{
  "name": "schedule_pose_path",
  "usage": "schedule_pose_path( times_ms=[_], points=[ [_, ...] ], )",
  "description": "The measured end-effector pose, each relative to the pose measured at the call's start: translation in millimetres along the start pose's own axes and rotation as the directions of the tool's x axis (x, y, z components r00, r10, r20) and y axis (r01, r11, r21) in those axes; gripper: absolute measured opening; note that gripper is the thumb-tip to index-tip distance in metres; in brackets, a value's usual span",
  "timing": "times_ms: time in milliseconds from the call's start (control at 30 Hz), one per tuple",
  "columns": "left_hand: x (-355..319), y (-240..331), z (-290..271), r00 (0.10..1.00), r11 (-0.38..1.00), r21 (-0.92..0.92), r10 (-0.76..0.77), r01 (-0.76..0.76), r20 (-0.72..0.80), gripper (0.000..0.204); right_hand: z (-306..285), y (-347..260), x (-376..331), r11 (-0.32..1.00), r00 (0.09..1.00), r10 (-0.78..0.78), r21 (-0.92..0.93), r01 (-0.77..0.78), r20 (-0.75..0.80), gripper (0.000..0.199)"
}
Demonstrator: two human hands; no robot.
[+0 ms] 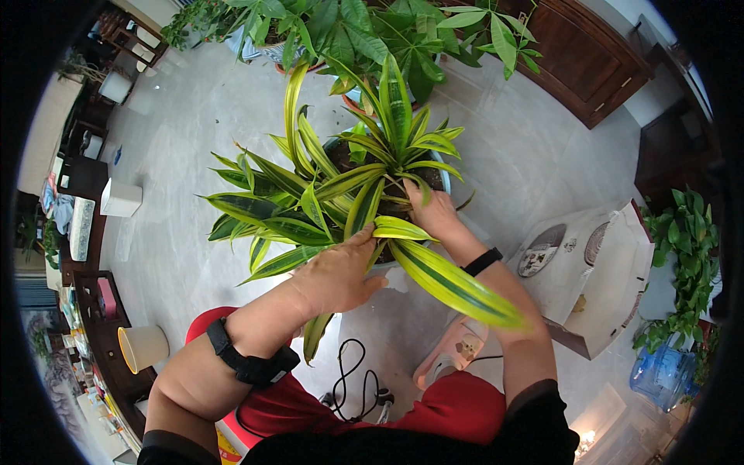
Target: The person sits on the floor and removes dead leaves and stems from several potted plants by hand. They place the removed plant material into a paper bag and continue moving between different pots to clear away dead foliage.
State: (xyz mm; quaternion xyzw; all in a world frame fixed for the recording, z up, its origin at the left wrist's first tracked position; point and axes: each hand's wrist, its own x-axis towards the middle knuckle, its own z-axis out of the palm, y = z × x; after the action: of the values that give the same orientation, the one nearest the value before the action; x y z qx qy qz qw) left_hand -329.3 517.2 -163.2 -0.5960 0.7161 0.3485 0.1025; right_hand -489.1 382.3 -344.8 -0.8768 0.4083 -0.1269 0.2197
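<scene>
A potted plant [360, 205] with long green leaves edged in yellow stands on the floor in front of me. Its round pot [446, 180] shows a light blue rim, with dark soil inside. My left hand [337, 271] rests against the near leaves, its fingers stretched out and the thumb held apart. Just right of the plant's middle, my right hand [435, 213] reaches in low by the stems, over the soil. Leaves hide most of its fingers, so what they hold cannot be seen. One broad yellow-edged leaf [453, 283] hangs across my right forearm.
Large leafy plants [349, 31] in pots stand beyond. A white cardboard box [573, 263] lies at right, near trailing greenery [686, 256] and a blue water bottle [661, 376]. Two bins, a white one [122, 198] and a cream one [143, 347], stand left. A black cable [353, 380] lies between my legs.
</scene>
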Motion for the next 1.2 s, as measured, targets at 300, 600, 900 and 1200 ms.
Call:
schedule_pose_path(
  times_ms=[300, 600, 900, 1200],
  points=[
    [-3.5, 2.3, -0.3, 1.000, 1.000, -0.017, -0.026, 0.026, -0.002, 0.072, 13.8, 7.2, 32.7, 0.997, 0.995, 0.071, 0.020, -0.073, 0.068, 0.039],
    [-3.9, 6.7, -6.3, 0.998, 0.998, -0.048, 0.040, -0.042, -0.038, 0.070, 16.2, -0.2, 54.5, 0.957, 0.946, 0.272, 0.048, -0.285, 0.178, 0.031],
    [-2.0, 8.6, -5.5, 0.999, 0.999, -0.039, 0.019, -0.021, -0.041, 0.066, 24.7, -1.7, 50.0, 0.977, 0.977, 0.200, 0.064, -0.205, 0.071, 0.028],
    [-2.9, 4.1, -3.0, 0.996, 0.998, 0.017, 0.064, -0.064, -0.056, 0.069, 10.6, -14.3, 29.8, 0.989, 0.991, 0.117, 0.080, -0.123, 0.069, 0.015]
  ],
)
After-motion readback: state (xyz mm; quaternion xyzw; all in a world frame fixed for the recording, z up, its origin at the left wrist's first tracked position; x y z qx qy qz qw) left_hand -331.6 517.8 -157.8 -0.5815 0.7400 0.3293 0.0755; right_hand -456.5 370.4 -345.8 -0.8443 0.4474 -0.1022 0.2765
